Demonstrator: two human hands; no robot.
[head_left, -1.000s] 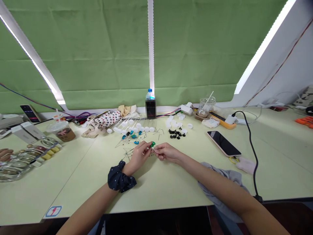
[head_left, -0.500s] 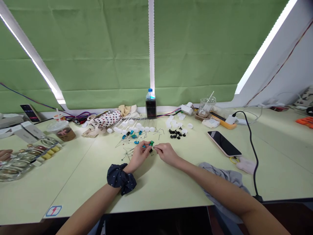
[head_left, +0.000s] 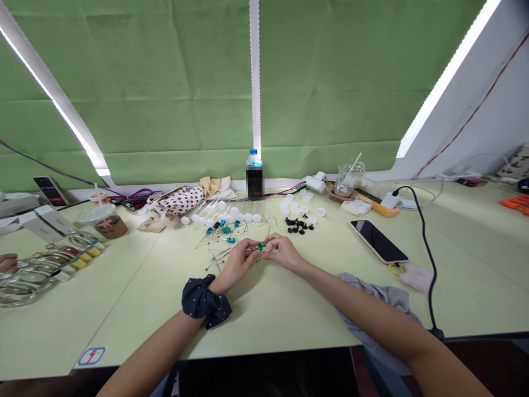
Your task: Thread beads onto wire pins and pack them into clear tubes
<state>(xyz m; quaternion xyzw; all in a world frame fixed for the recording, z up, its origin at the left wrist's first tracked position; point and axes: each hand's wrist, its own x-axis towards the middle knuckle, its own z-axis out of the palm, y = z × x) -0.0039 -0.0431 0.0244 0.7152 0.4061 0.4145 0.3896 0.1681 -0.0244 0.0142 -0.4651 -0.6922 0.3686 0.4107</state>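
A small shiny green piece (head_left: 262,245) sits between my two hands, above the table. My left hand (head_left: 237,261) pinches it between thumb and fingers; a dark polka-dot scrunchie (head_left: 205,300) circles that wrist. My right hand (head_left: 283,254) is closed in a pinch at the piece's right side, and whatever lies between its fingertips is too small to make out. Beyond the left hand are scattered thin bent wires (head_left: 212,259) and small blue pieces (head_left: 230,240). Several black round-headed plugs (head_left: 295,226) lie past the right hand.
White caps (head_left: 321,212) and clear tubes (head_left: 206,212) lie toward the back, near a bottle (head_left: 254,182). On the right are a phone (head_left: 378,241), a black cable (head_left: 425,259) and grey cloth (head_left: 372,298). A drink cup (head_left: 109,220) and another person's hand (head_left: 8,263) are at left.
The right hand has moved in against the left, its fingers now by the green piece. The green piece has shifted slightly right and down.
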